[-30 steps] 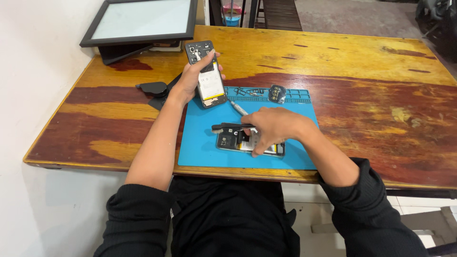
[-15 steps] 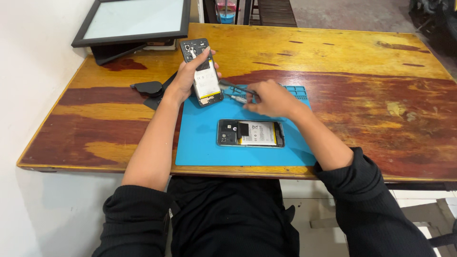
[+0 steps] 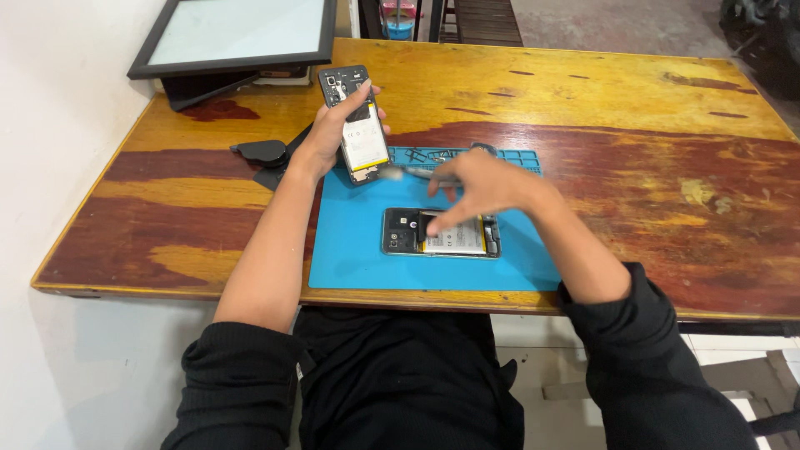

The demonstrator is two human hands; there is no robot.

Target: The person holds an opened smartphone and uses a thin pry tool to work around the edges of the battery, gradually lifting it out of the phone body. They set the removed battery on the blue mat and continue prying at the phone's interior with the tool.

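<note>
One wooden table fills most of the view: worn top, yellow and dark red-brown patches, varnish rubbed through in streaks. White wall along its left edge. Past the far edge, grey floor, dark furniture legs, a small blue and pink container; detail there too small to tell. Light tiled floor shows below the near edge at right.

Far left corner: large black-framed panel with a pale face, lying tilted on top of something dark. Near centre-front: blue work mat, rectangular, its near edge just at the table's edge, with a row of small moulded compartments along its far edge. A black pouch-like object sits just off the mat's far left corner, on bare wood.

On the mat, roughly centred: opened phone lying flat, long side across, back off, battery and boards exposed.

Left hand is raised over the mat's far left corner, fingers wrapped round a second opened phone, held upright-tilted with its internals and yellow-trimmed battery facing the camera. Firm grasp.

Right hand hovers above the phone on the mat, motion-blurred, fingers spread and loose. A thin grey tool shows at its far side, near the mat's compartments; can't tell whether the fingers grip it or it lies on the mat.

Both sleeves black, pushed up the forearms.
</note>
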